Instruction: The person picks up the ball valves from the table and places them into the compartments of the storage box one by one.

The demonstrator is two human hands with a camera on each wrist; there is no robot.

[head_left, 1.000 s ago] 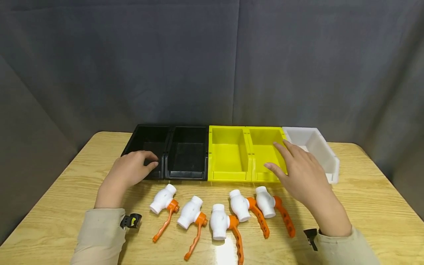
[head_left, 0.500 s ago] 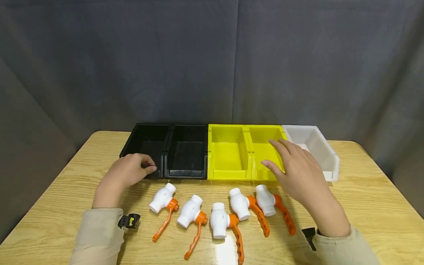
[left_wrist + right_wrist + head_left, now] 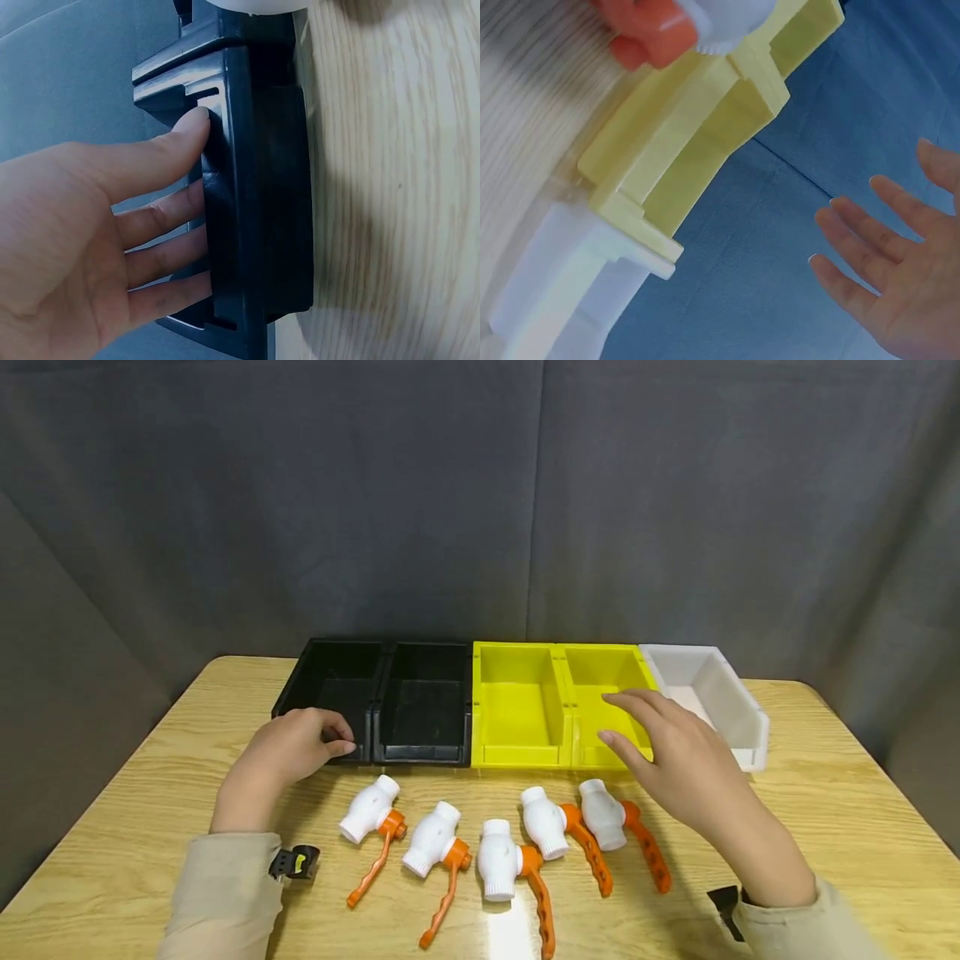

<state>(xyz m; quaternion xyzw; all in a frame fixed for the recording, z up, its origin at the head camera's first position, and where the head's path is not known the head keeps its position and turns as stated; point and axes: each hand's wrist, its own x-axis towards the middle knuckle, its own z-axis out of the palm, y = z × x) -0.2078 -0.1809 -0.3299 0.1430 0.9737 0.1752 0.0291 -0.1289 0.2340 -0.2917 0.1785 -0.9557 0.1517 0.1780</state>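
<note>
My left hand point(image 3: 296, 743) is at the front of the leftmost black bin point(image 3: 337, 691). In the left wrist view its thumb point(image 3: 193, 121) overlaps the bin's front rim, and the other fingertips are hidden behind that rim; contact is unclear. My right hand point(image 3: 675, 752) hovers in front of the right yellow bin point(image 3: 600, 672) and the white bin point(image 3: 731, 702), fingers spread and nothing held. Several white ball valves with orange handles lie in a row before the bins, among them a left one point(image 3: 369, 810), a middle one point(image 3: 497, 860) and a right one point(image 3: 602, 814).
Between the end bins stand another black bin point(image 3: 426, 710) and another yellow bin point(image 3: 519, 710), all side by side. The wooden table point(image 3: 832, 793) carries everything. A dark grey curtain point(image 3: 480, 510) hangs right behind the bins.
My right hand has shifted slightly toward me, and its fingers have dropped a little. My left hand stays almost in place, and the valves and bins have not been moved.
</note>
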